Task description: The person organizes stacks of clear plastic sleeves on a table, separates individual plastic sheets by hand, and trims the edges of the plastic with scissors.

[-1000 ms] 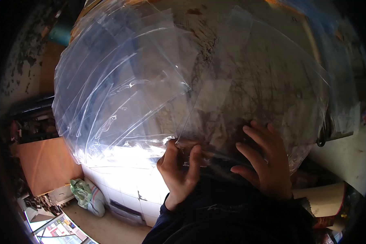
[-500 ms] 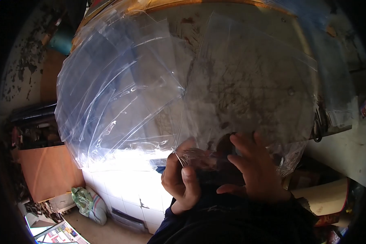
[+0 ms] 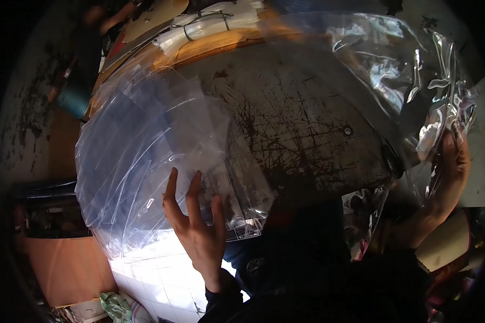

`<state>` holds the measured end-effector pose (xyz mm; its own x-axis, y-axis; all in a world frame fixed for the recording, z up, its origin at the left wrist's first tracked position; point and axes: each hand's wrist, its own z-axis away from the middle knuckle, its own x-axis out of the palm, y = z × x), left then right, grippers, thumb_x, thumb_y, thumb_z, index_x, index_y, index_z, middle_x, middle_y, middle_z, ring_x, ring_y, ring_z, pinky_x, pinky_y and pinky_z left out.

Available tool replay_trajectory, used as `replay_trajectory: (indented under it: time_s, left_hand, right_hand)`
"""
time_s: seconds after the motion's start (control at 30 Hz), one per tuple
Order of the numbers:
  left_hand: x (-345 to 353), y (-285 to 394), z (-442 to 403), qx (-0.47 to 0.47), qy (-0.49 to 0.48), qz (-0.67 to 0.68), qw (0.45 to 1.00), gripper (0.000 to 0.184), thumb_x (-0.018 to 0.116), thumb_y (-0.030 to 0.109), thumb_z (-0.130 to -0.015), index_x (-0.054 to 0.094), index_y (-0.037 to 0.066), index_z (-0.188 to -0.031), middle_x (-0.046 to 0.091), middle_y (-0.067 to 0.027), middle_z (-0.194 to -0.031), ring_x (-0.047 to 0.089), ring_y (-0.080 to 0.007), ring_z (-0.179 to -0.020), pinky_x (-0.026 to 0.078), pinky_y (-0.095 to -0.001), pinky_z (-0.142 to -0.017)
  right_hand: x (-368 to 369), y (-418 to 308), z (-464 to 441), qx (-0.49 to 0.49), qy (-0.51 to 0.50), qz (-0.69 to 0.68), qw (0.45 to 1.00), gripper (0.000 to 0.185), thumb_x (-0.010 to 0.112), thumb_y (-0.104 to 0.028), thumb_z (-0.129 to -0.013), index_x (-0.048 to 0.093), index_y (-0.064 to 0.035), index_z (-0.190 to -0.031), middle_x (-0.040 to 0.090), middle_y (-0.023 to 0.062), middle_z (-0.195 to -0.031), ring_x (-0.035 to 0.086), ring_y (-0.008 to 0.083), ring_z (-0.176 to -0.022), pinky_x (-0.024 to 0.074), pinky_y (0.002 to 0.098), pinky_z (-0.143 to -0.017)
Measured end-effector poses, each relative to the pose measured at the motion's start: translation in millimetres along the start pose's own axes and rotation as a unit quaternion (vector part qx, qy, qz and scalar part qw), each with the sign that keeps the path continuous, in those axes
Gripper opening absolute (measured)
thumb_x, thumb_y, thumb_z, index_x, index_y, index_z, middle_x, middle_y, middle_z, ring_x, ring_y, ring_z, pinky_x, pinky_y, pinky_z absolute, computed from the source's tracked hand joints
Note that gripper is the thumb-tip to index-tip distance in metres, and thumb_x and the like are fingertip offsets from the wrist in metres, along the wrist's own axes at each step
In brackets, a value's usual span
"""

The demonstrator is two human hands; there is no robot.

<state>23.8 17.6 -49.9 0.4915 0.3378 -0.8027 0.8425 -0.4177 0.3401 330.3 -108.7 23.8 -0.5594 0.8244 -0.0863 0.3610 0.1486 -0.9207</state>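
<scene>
My left hand is open, its fingers spread over the near edge of a fanned stack of clear plastic sheets on the left of the scratched dark table. Out at the right, my right hand is closed on the bunched edge of a clear plastic sheet. That sheet is lifted, wrinkled and shiny, and stretches back across the table's far right. Whether the left fingertips press on the stack or hover just above it I cannot tell.
A dark looped handle lies at the table's right edge. Tied bundles of plastic sit beyond the orange-brown far edge. On the left are a brown board and a green-and-white sack on the floor.
My right hand has swung far right, carrying a plastic sheet off the middle of the table. The left hand has let go of its edge and moved left over the stack, fingers opened.
</scene>
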Motion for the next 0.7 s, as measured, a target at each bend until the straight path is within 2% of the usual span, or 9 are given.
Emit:
replay_trajectory:
  time_s: [0.07,0.13,0.17,0.2,0.23,0.37,0.5,0.6,0.7]
  left_hand:
    - [3.5,-21.0,-12.6,0.003,0.013,-0.096,0.995,0.038,0.057,0.023,-0.084,0.052,0.014,-0.121,0.042,-0.0132,-0.131,0.04,-0.0339,-0.123,0.034,-0.0509,-0.099]
    - [12.6,-33.7,-21.3,-0.001,0.006,-0.229,0.973,0.049,0.062,0.022,-0.082,0.046,0.013,-0.127,0.038,-0.012,-0.135,0.041,-0.0297,-0.121,0.029,-0.049,-0.103]
    - [15.2,-36.1,-22.9,-0.001,0.009,-0.226,0.974,0.049,0.062,0.022,-0.082,0.046,0.013,-0.127,0.038,-0.012,-0.135,0.041,-0.0297,-0.121,0.029,-0.049,-0.103]
    - [17.6,-37.4,-24.2,-0.02,0.017,-0.198,0.98,0.048,0.06,0.021,-0.082,0.046,0.013,-0.127,0.04,-0.0118,-0.133,0.042,-0.0295,-0.12,0.031,-0.0475,-0.101]
    - [19.2,-37.9,-25.1,-0.038,0.024,-0.169,0.985,0.047,0.059,0.021,-0.083,0.046,0.012,-0.127,0.042,-0.0117,-0.132,0.042,-0.0294,-0.119,0.032,-0.0459,-0.1]
    - [16.5,-48.2,-30.7,-0.066,0.04,-0.128,0.989,0.036,0.056,0.017,-0.085,0.052,0.009,-0.119,0.051,-0.0094,-0.122,0.05,-0.0274,-0.111,0.037,-0.0415,-0.093]
    - [6.8,-52.3,-26.2,-0.05,0.039,-0.169,0.984,0.035,0.06,0.015,-0.083,0.055,0.011,-0.117,0.054,-0.0058,-0.12,0.052,-0.0236,-0.109,0.036,-0.0389,-0.093]
    - [-4.4,-62.5,-25.3,-0.074,0.03,-0.274,0.958,0.041,0.059,0.018,-0.083,0.049,0.018,-0.123,0.049,-0.0049,-0.124,0.052,-0.0228,-0.109,0.035,-0.0412,-0.097]
    - [-17.3,-78.1,-33.6,-0.104,0.018,-0.291,0.951,0.041,0.057,0.017,-0.084,0.049,0.017,-0.125,0.049,-0.0057,-0.125,0.051,-0.0237,-0.11,0.037,-0.0423,-0.097]
  right_hand:
    - [-31.8,-17.5,-44.9,-0.095,0.067,0.134,0.984,0.033,0.051,-0.019,-0.092,0.054,0.0016,-0.117,0.06,0.0074,-0.105,0.055,0.0118,-0.095,0.0435,0.0243,-0.079]
    - [-34.9,-53.9,-74.3,-0.251,-0.005,0.14,0.958,0.041,0.053,-0.017,-0.09,0.046,0.0009,-0.126,0.06,0.024,-0.105,0.061,0.0304,-0.088,0.0503,0.036,-0.082]
    - [-54.2,-58.0,-96.0,-0.325,0.043,0.172,0.929,0.038,0.053,-0.018,-0.09,0.049,0.002,-0.123,0.061,0.0211,-0.104,0.062,0.0241,-0.086,0.05,0.0299,-0.067]
    - [-50.7,-73.8,-96.1,-0.366,0.104,0.256,0.888,0.042,0.056,-0.024,-0.089,0.051,0.0029,-0.12,0.061,0.0198,-0.104,0.061,0.0219,-0.087,0.0499,0.0303,-0.065]
    - [-75.4,-79.0,-114.8,-0.409,0.072,0.286,0.864,0.049,0.06,-0.03,-0.086,0.05,0.0029,-0.121,0.062,0.0181,-0.101,0.059,0.0193,-0.082,0.0495,0.0296,-0.065]
    - [-133.6,-56.0,-137.7,-0.379,0.04,0.351,0.855,0.049,0.06,-0.036,-0.085,0.057,0.0052,-0.112,0.062,0.0153,-0.097,0.056,0.0178,-0.076,0.0472,0.0266,-0.066]
    - [-203.6,42.3,-134.6,-0.16,-0.268,0.255,0.915,0.022,0.052,0.0,-0.084,0.067,-0.0072,-0.099,0.062,0.0127,-0.104,0.051,0.0294,-0.111,0.039,0.0409,-0.096]
    - [-161.8,98.2,-101.9,-0.001,-0.272,0.231,0.934,0.027,0.053,0.01,-0.071,0.07,-0.005,-0.087,0.066,0.0121,-0.094,0.052,0.027,-0.111,0.0299,0.0437,-0.103]
    - [-143.7,117.2,-94.5,0.005,-0.278,0.242,0.93,0.031,0.052,0.012,-0.066,0.07,-0.0048,-0.084,0.068,0.0113,-0.091,0.053,0.0262,-0.111,0.0151,0.0428,-0.109]
